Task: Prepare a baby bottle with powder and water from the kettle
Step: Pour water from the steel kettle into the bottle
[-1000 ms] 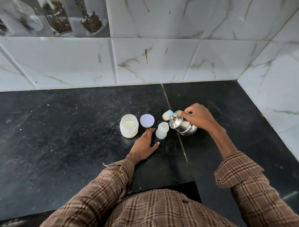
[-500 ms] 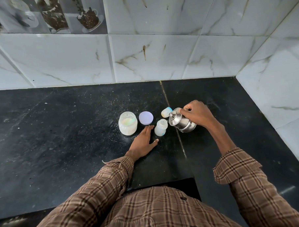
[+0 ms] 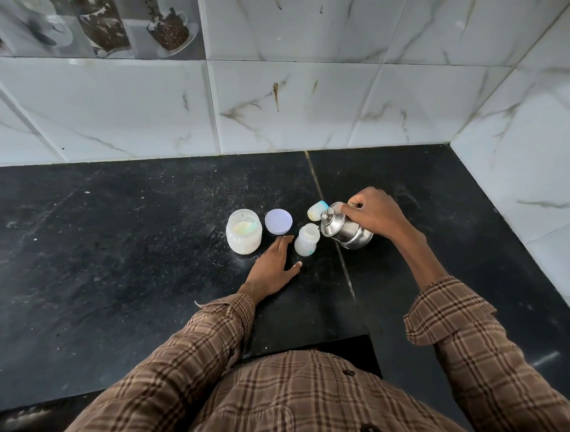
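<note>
Where the dark stone counter (image 3: 115, 256) fills mid-frame, a small translucent plastic baby bottle (image 3: 306, 240) stands upright and uncapped just right of centre. It looks light, smooth and easy to tip; holding it round the lower body would likely steady it.

Right hand (image 3: 373, 213): clenched on the top of a small polished steel kettle (image 3: 344, 229), tilted with its spout at the bottle mouth. The kettle seems rigid and slick, and may be hot, so its handle is the safer hold.

Left hand (image 3: 272, 265): flat on the counter, fingers loose, gripping nothing, just beside the bottle.

Left of these: an open glass jar of pale powder (image 3: 244, 231) and its round lilac lid (image 3: 278, 221).

Behind the kettle: a white cap with a blue tip (image 3: 315, 211).

Hidden: the kettle's handle, any water stream, the bottle's fill level.
</note>
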